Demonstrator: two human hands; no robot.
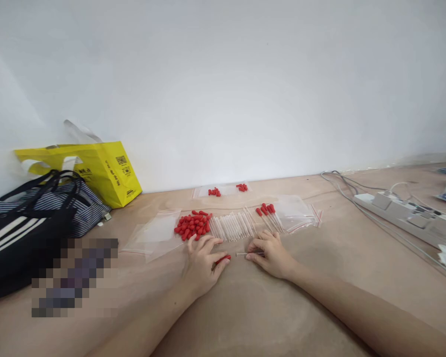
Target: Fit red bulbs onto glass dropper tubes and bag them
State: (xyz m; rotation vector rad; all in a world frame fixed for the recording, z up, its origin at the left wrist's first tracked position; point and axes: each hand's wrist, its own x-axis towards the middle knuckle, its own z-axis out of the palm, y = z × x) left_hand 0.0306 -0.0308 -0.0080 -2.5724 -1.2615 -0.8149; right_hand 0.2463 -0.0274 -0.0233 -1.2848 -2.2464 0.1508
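Note:
Between the thumb and fingers of my left hand (203, 263) is a red rubber dropper bulb (225, 259), its end pointing right. My right hand (271, 254) pinches a thin glass dropper tube (241, 254), whose end points left at the bulb; a small gap separates the two. Beyond my left hand lies a pile of red bulbs (193, 224). A row of clear glass tubes (232, 225) lies beside that pile. Several droppers with red bulbs fitted (269, 214) rest just past my right hand.
Clear zip bags lie left (159, 228) and right (293, 210) of the parts. Two small groups of red bulbs (214, 192) sit near the wall. A yellow bag (115, 173) and a black bag (26, 243) stand left. At right is a power strip (405, 213) with cables.

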